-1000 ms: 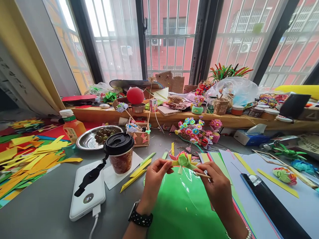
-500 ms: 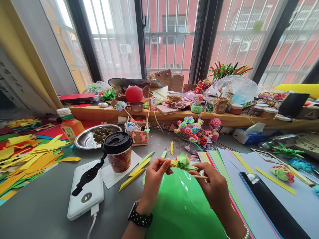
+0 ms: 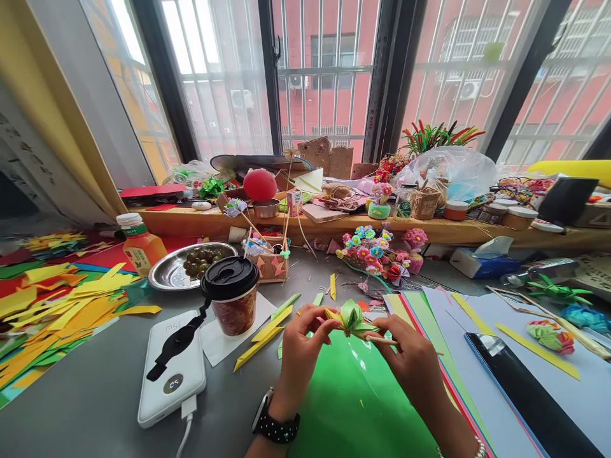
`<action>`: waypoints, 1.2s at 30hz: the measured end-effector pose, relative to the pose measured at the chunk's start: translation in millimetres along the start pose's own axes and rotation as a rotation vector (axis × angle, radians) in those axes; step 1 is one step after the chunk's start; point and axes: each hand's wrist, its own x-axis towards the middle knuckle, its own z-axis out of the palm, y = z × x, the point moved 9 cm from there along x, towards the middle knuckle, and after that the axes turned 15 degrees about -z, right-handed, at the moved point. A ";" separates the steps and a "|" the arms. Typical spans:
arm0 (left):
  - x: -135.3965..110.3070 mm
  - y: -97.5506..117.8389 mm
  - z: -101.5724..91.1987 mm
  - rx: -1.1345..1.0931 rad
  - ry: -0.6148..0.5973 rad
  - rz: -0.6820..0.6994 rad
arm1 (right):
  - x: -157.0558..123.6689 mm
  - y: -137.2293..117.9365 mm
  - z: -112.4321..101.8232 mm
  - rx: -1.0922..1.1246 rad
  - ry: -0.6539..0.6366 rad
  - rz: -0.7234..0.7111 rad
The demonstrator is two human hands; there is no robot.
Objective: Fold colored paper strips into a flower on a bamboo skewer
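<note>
Yellow strips (image 3: pixel 270 331) lie on the table beside the left hand (image 3: pixel 305 337), whose fingers are clamped on the flower's yellow end. The folded paper flower (image 3: pixel 352 317) is held up between both hands, above a glossy green sheet (image 3: pixel 353 401). It should be very light, crisp at the folds yet easily crushed or torn; best pinched gently at the outer tips or base. The right hand (image 3: pixel 408 346) has its fingers closed on a stick (image 3: pixel 382 340) and, seemingly, a green tip.

Green-and-yellow paper piece (image 3: pixel 352 316), bright green sheet (image 3: pixel 353 397), white-dotted black watch strap (image 3: pixel 280 429), stick (image 3: pixel 382 341) apparently tan
</note>
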 end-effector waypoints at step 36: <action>-55.1 36.7 37.1 0.940 0.263 0.884 | 5.3 -6.8 -14.6 0.011 0.113 0.003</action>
